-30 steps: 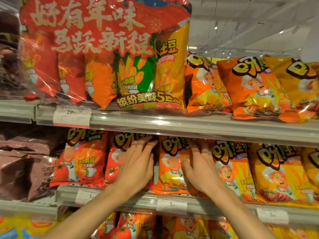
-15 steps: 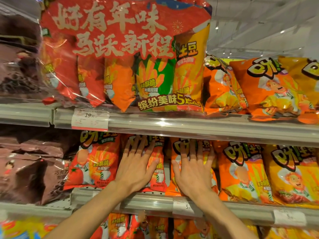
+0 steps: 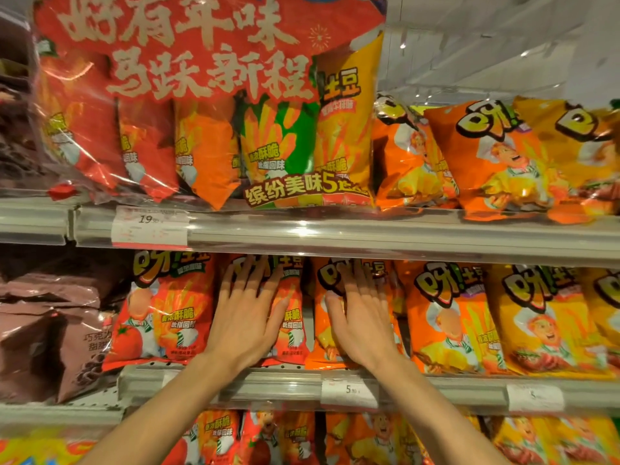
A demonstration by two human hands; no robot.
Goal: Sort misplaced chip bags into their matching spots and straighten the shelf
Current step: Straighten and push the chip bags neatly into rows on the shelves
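Note:
On the middle shelf (image 3: 288, 385) stands a row of upright chip bags. My left hand (image 3: 246, 317) lies flat with straight fingers on a red tomato chip bag (image 3: 292, 317). Pressed flat against the orange chip bag (image 3: 323, 340) beside it is my right hand (image 3: 360, 317), fingers spread upward. Another red tomato bag (image 3: 164, 310) stands to the left. Orange (image 3: 449, 317) and yellow bags (image 3: 543, 320) continue to the right. Neither hand grips anything.
The upper shelf (image 3: 369, 234) carries a large red multipack (image 3: 208, 105) and orange and yellow bags (image 3: 496, 162). Brown chocolate snack bags (image 3: 50, 327) fill the left bay. More red and orange bags (image 3: 268, 437) stand on the lower shelf. Price tags (image 3: 349, 391) hang on the rails.
Both hands have gone from angled, curled touches to lying flat on the two bag faces, fingers pointing up. The bags stand straighter, and the view has shifted left and closer.

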